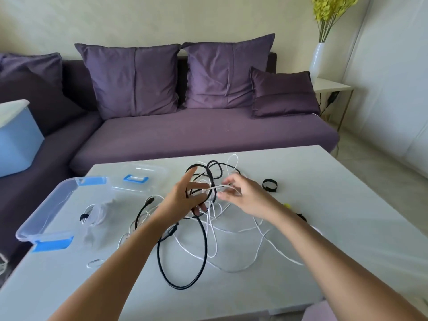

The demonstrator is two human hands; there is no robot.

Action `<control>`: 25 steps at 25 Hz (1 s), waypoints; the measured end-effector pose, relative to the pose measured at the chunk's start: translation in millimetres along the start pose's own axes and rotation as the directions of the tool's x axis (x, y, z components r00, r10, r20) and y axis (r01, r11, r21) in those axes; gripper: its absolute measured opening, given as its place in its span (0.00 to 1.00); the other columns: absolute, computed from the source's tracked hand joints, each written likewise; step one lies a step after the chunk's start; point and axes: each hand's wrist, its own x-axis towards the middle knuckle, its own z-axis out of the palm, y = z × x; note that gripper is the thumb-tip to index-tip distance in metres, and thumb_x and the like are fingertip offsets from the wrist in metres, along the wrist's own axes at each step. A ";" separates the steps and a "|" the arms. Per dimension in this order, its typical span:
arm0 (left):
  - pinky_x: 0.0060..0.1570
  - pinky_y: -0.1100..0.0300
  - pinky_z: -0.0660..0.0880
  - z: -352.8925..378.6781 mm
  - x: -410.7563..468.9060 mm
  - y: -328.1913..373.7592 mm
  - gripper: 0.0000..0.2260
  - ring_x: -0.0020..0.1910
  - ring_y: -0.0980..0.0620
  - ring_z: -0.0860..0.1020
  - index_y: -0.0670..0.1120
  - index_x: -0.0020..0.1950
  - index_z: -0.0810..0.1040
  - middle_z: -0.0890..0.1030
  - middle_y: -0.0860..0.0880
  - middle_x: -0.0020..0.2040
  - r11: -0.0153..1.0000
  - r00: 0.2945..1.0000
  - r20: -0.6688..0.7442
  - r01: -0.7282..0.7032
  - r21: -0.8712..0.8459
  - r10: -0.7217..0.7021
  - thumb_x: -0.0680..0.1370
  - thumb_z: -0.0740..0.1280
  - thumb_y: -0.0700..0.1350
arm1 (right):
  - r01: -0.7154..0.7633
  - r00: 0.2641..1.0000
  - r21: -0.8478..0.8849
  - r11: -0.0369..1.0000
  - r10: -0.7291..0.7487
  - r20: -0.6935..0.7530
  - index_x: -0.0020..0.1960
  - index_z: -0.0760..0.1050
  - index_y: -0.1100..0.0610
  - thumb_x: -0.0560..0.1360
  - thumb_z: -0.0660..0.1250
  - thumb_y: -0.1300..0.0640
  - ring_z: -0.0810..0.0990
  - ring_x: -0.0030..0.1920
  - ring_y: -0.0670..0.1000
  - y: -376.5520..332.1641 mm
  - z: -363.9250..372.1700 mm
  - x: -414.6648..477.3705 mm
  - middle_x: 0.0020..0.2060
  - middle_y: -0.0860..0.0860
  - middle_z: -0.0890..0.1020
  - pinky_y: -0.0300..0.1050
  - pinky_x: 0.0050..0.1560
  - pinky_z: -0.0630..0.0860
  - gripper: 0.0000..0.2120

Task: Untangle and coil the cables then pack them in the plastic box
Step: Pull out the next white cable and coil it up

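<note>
The left hand [183, 200] is raised over the middle of the table [324, 181], its forefinger stretched upward while the other fingers curl round several loops of the black cable [205, 244]. Just beside it, the right hand [243, 195] pinches a strand of the white cable [213, 246] between thumb and fingertips, the strand running across to the left hand.

Both cables are knotted together between the hands. From there the black cable hangs in one large loop that lies on the table toward its near edge, and the white cable trails in loose curves toward the near right.

A black strap [269, 184], curled in a ring, lies on the table just beyond the right hand. The clear plastic box [44, 209] with blue clips sits at the table's left edge, and a coiled white cable [93, 216] lies inside it. The lid [148, 170], with a blue handle, lies near the far left corner, behind the box.

Beyond the table's far edge stands a purple sofa [208, 130], with a blue bin [16, 144] on its left part.
</note>
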 end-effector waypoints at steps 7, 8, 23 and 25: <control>0.34 0.60 0.79 21.8 3.6 -32.2 0.38 0.34 0.49 0.81 0.57 0.76 0.53 0.78 0.46 0.58 0.941 0.993 0.048 0.084 0.328 -0.106 0.74 0.70 0.37 | 0.185 0.982 0.612 0.769 -0.124 -0.140 0.36 0.73 0.56 0.79 0.60 0.58 0.62 0.25 0.40 -35.0 -36.9 -1.8 0.28 0.49 0.71 0.32 0.24 0.58 0.13; 0.32 0.63 0.78 17.1 7.9 -32.8 0.40 0.36 0.49 0.80 0.56 0.76 0.51 0.77 0.46 0.58 0.935 0.993 -0.023 0.113 0.337 -0.112 0.73 0.71 0.38 | 0.238 0.966 0.742 0.626 -0.076 -0.246 0.34 0.72 0.54 0.78 0.59 0.57 0.61 0.23 0.40 -37.0 -57.4 -6.2 0.26 0.46 0.70 0.31 0.22 0.56 0.14; 0.37 0.65 0.71 6.7 2.6 -7.2 0.43 0.32 0.60 0.77 0.55 0.77 0.46 0.84 0.56 0.40 0.965 0.970 -0.222 -0.034 0.259 0.094 0.73 0.72 0.41 | 0.001 0.968 -0.132 0.991 -0.034 -0.248 0.66 0.71 0.58 0.78 0.61 0.61 0.73 0.63 0.52 1.6 -18.0 10.7 0.64 0.52 0.75 0.36 0.56 0.64 0.17; 0.35 0.68 0.71 13.3 -0.2 -8.8 0.43 0.31 0.63 0.76 0.55 0.77 0.46 0.83 0.57 0.40 0.954 0.975 -0.170 -0.087 0.287 0.140 0.73 0.72 0.40 | -0.045 0.999 -0.130 0.990 0.044 -0.014 0.60 0.73 0.56 0.78 0.62 0.48 0.77 0.52 0.50 -12.4 13.9 12.8 0.53 0.50 0.80 0.39 0.45 0.68 0.15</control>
